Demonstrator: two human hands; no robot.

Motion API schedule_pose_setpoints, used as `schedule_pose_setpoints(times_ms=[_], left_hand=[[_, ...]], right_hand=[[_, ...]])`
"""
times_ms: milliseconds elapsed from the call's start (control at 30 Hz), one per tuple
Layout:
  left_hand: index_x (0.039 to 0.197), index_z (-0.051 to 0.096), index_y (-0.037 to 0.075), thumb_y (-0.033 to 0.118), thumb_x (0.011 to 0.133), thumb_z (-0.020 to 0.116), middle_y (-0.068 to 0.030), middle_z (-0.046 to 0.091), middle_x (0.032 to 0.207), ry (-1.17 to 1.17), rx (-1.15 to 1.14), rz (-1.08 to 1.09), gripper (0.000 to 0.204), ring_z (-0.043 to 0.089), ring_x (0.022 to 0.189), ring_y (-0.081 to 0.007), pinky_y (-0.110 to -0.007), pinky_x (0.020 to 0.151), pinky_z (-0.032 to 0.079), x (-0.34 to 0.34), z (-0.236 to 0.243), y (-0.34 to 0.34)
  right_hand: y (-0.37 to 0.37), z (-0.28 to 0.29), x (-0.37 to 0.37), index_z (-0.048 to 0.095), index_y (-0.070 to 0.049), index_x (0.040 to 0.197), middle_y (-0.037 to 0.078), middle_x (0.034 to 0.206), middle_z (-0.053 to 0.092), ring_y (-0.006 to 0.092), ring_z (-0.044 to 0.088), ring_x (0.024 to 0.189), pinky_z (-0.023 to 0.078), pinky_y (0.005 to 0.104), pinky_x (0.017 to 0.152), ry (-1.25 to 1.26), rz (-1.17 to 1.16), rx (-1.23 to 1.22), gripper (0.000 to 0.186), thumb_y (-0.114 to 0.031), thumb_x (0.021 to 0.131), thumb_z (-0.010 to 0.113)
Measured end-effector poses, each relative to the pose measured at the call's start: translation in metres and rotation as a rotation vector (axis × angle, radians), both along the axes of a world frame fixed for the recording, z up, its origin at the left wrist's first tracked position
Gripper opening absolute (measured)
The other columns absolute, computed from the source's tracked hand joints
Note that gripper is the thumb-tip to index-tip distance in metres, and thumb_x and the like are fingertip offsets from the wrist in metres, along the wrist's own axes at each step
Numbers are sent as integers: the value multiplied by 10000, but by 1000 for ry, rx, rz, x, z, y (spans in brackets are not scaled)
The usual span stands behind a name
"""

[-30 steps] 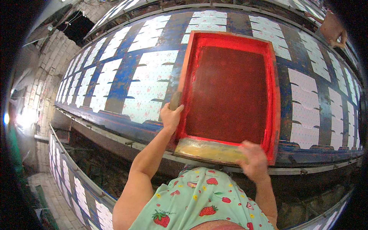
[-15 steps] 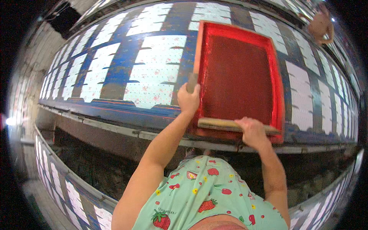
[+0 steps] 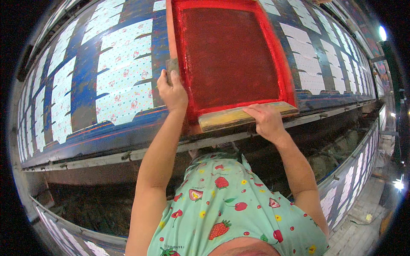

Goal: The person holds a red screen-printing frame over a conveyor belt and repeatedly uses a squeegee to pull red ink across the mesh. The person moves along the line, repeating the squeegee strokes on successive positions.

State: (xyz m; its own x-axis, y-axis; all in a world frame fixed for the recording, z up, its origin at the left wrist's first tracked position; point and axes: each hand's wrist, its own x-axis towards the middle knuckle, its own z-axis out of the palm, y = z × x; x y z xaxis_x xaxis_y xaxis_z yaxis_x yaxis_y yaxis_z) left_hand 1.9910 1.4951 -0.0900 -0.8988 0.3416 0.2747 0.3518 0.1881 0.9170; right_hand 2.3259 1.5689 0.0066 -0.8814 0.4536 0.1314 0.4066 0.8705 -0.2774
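Observation:
A screen-printing frame (image 3: 287, 70) with bright red inner edges and a dark red mesh lies across the long printing table. My left hand (image 3: 172, 91) is closed around a greyish wooden handle (image 3: 171, 65) on the frame's left side. At the near end of the frame, my right hand (image 3: 265, 121) grips the top of a long, wooden-backed squeegee (image 3: 222, 118). Its fingers bend over the wood, and the thumb is hidden. The squeegee spans nearly the frame's whole width, with its broad yellowish face turned up toward me.
Pale printed fabric pieces (image 3: 124, 77) with small dots and flowers lie in rows on the blue-stained table (image 3: 87, 91), both left and right of the frame. A metal rail (image 3: 128, 156) edges the table's near side. Behind me, another table (image 3: 337, 194) bears similar pieces.
My view has turned, so the frame appears higher and further left. The squeegee has tilted back over the near rim and shows more of its wooden face. Both hands keep their holds.

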Motion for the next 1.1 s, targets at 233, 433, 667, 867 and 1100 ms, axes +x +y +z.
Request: schedule_pose_setpoints(times_ms=[233, 433, 667, 867, 1100], left_hand=[[1522, 604, -102, 365, 1161, 616, -273, 638, 1491, -33, -54, -29, 590, 608, 1399, -401, -472, 1221, 449, 2, 7, -6], [1526, 622, -85, 327, 1177, 594, -249, 655, 1519, -47, -99, 8, 541, 612, 1414, -362, -445, 1239, 441, 5, 12, -6], [1554, 573, -64, 248, 1155, 622, -233, 606, 1481, -8, -169, 114, 509, 581, 1393, -381, -469, 1212, 438, 11, 13, -8], [1575, 562, -33, 268, 1165, 609, -196, 564, 1513, -3, -253, 156, 511, 582, 1394, -338, -452, 1177, 478, 19, 23, -2], [1570, 562, -34, 235, 1147, 641, -209, 559, 1507, -4, -217, 145, 507, 594, 1366, -345, -457, 1154, 497, 18, 21, 1]], right_hand=[[72, -25, -46, 780, -91, 1290, 110, 1229, 774, 355, 742, 1116, 584, 496, 971, 135, 36, 173, 486, 25, 837, 648], [181, -38, -120, 774, -81, 1243, 141, 1122, 765, 368, 747, 1041, 596, 504, 943, 216, 66, 300, 361, -33, 913, 636], [327, -50, -226, 795, -148, 1251, 153, 1090, 765, 353, 777, 1001, 619, 512, 882, 143, 51, 367, 340, -69, 984, 599], [420, -38, -300, 805, -193, 1313, 148, 1191, 789, 385, 783, 1128, 638, 553, 980, 72, 4, 288, 410, -77, 967, 617], [480, -23, -330, 811, -185, 1315, 161, 1210, 828, 394, 790, 1141, 625, 578, 1013, 80, 15, 336, 412, -105, 946, 645]])
